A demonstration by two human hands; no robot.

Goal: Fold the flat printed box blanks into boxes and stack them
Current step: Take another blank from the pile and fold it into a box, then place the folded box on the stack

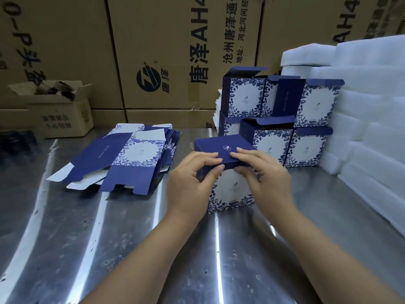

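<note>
Box in work: The blue floral box (232,191) stands upright on the steel table (109,238) straight in front of you, with its dark lid panel (219,148) lying almost flat across the top.
Left hand: Your left hand (192,178) pinches the front edge of the lid, fingers above and thumb below.
Right hand: Your right hand (263,174) grips the same edge further along, fingers curled over it.
Step in hand: Probably you are tucking this panel shut.
Done: A stack of folded boxes (285,119) stands in two tiers behind the box and to its right. Their top flaps are open.
Left to do: A pile of flat blanks (135,154) lies left of the box. It is several layers deep, and the count cannot be told.
Padding: White foam sheets (368,106) are piled far to the right of the box.
Writing, box: The lid carries a small white emblem. The print on the floral faces is too small to read.
Writing, cartons: The brown cartons (175,51) behind the box, turned sideways, read "唐泽AH4", "沧州唐泽通" and "地址:河北河间经", each cut off at the frame edge.
</note>
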